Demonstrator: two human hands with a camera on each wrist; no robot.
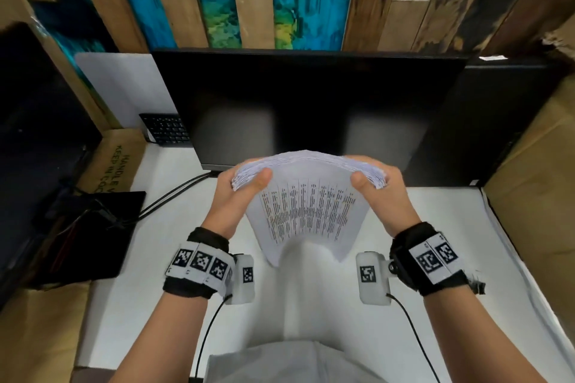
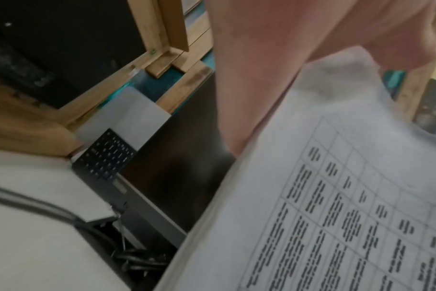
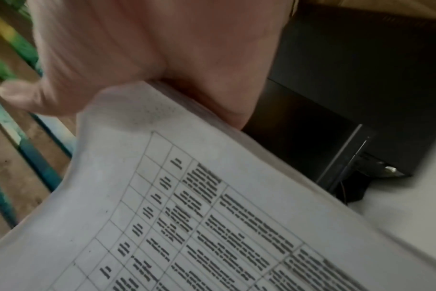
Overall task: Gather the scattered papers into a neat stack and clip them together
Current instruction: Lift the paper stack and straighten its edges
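Note:
A thick stack of printed papers [image 1: 306, 211] stands upright above the white desk [image 1: 420, 258], its top edge arched and its sheets slightly fanned. My left hand [image 1: 239, 186] grips the stack's upper left corner, thumb on the front sheet. My right hand [image 1: 376, 183] grips the upper right corner the same way. The front sheet carries a printed table, seen close in the left wrist view as papers [image 2: 336, 206] and in the right wrist view as papers [image 3: 212, 216]. No clip is in view.
A dark monitor [image 1: 311, 109] stands right behind the stack. A black keyboard [image 1: 166, 129] leans at the back left. Cables [image 1: 174, 193] run to a black pad [image 1: 93, 233] at the left. Cardboard boxes [image 1: 535, 196] flank the desk.

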